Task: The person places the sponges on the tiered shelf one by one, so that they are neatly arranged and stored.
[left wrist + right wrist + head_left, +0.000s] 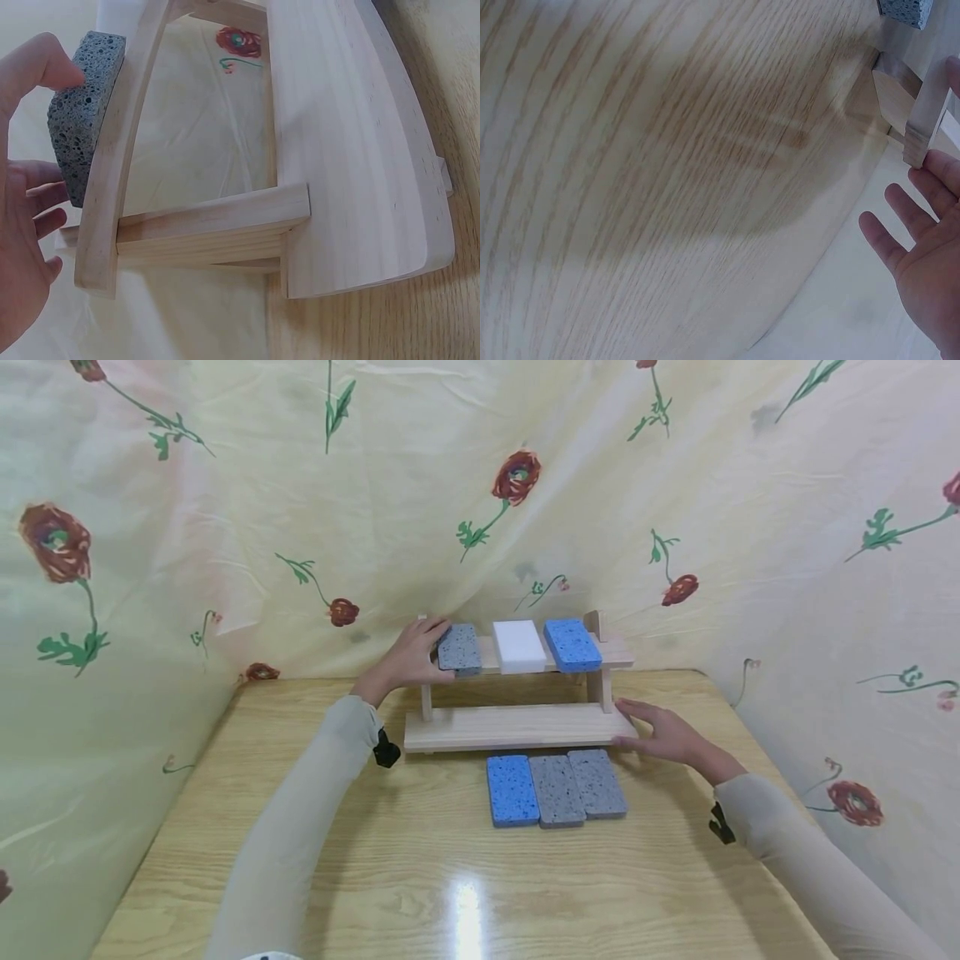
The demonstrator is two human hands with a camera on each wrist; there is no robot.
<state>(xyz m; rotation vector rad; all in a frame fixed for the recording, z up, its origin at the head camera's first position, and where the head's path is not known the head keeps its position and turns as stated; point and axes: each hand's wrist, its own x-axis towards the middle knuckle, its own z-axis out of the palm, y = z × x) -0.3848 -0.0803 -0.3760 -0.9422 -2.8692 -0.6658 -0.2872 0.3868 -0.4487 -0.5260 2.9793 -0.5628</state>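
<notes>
A two-tier wooden shelf (517, 727) stands on the table. On the left of its upper tier sits a porous grey sponge (459, 649); my left hand (411, 653) holds it, thumb on the near side and fingers toward the back, as the left wrist view also shows. Beside it on that tier are a white sponge (519, 647) and a blue sponge (573, 645). My right hand (663, 734) grips the right end of the lower tier between thumb and fingers. In the right wrist view its index fingertip meets the board's corner (919, 142), other fingers spread.
In front of the shelf, a second blue sponge (513, 791) and two grey sponges, one in the middle (557, 791) and one at right (597, 784), lie side by side on the wood-grain table (420, 877). A flowered cloth (420, 510) hangs behind and on both sides.
</notes>
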